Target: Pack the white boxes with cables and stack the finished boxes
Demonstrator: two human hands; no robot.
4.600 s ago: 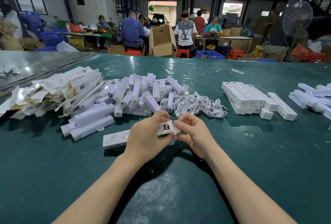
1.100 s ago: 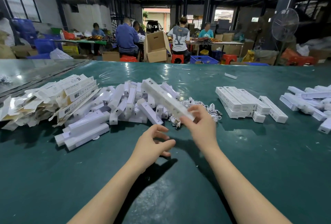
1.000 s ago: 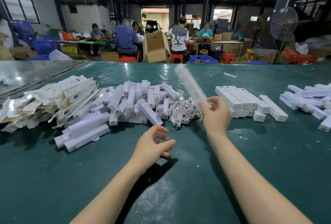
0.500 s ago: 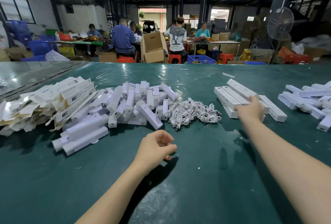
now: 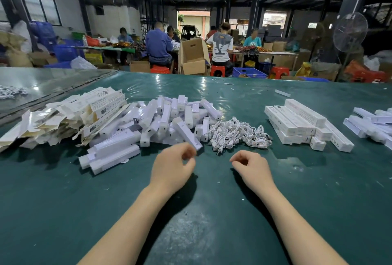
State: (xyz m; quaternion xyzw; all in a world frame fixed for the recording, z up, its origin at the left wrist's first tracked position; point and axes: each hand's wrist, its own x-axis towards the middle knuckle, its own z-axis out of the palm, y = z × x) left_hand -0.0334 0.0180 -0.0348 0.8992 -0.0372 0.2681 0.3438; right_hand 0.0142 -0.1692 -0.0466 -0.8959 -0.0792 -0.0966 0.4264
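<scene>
Both hands hover low over the glossy, plastic-covered green desk (image 5: pixel 212 228), about midway between its left and right edges and nearer the near edge than the far one. The left hand (image 5: pixel 171 167) has its fingers loosely curled, thumb and forefinger close together. The right hand (image 5: pixel 250 166) is curled in the same slack way. Neither has hold of anything.

Just beyond the left hand lies the heap of long, narrow white cardboard boxes (image 5: pixel 165 120), tumbled across one another. One slanted box (image 5: pixel 186 134) points its end at the left fingertips. Just beyond the right hand, touching that heap, is the tangle of small white coiled cables (image 5: pixel 239 134). Further towards the right edge stands the neat stack of closed white boxes (image 5: pixel 297 122), with a looser cluster of white boxes (image 5: pixel 371 124) at the right edge itself. Towards the left edge sits a pile of flat, unfolded white and tan cartons (image 5: pixel 63 116).

The boxes look light and thin-walled. They are probably stiff along their length but easy to dent across the broad faces, so a hold by the narrow sides near the middle seems best, with the open end turned to the other hand. Pulling one out may shift its neighbours, and the sheeted desk looks slick. The cables appear soft, springy and light, and likely to snag on each other. Pinching a single coil across its bundle should lift it free.
</scene>
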